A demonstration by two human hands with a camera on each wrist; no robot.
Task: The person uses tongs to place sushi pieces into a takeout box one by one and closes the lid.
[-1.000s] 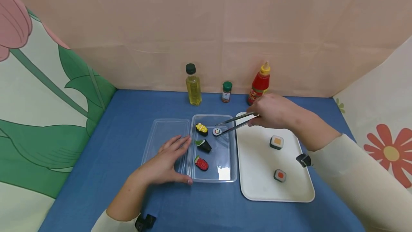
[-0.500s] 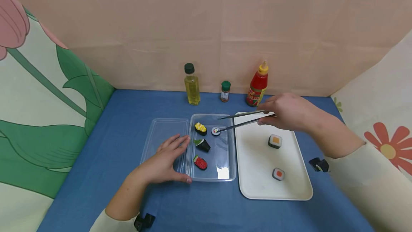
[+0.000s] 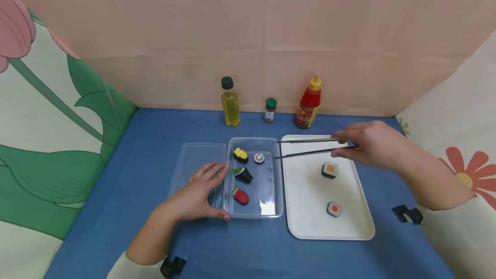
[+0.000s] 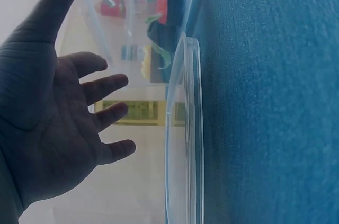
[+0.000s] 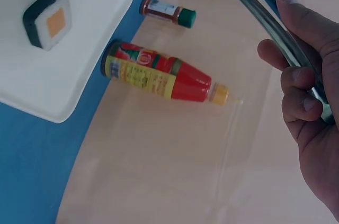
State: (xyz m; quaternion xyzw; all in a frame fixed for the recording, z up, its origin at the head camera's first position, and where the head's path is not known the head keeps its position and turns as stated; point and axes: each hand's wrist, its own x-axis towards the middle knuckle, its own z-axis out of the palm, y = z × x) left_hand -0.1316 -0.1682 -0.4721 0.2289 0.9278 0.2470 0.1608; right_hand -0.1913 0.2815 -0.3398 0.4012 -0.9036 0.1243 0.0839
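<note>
Between its thumb and fingers my right hand (image 3: 372, 145) holds metal tongs (image 3: 310, 154). Their tips are spread with nothing between them, over the right rim of a clear plastic container (image 3: 267, 184). In this container lie a round sushi roll (image 3: 259, 158), a yellow-topped sushi (image 3: 241, 155), a black cone hand roll (image 3: 243, 175) and a red-topped sushi (image 3: 240, 196). My left hand (image 3: 201, 195), fingers spread, is at the container's left edge, above its lid (image 3: 197, 154); whether it touches is unclear. Orange-centred (image 3: 333, 209) and yellow-centred sushi rolls (image 3: 330, 169) sit on a white tray (image 3: 306, 210).
Along the back of the blue-covered table (image 3: 232, 249) stand an oil bottle (image 3: 231, 109), a small green-capped spice jar (image 3: 270, 111) and a red sauce bottle (image 3: 308, 104). A beige sheet (image 3: 193, 33) hangs behind them.
The tongs let go of the round sushi roll, which stays in the container. My right hand drew them back to the right, tips spreading apart. My left hand kept its place.
</note>
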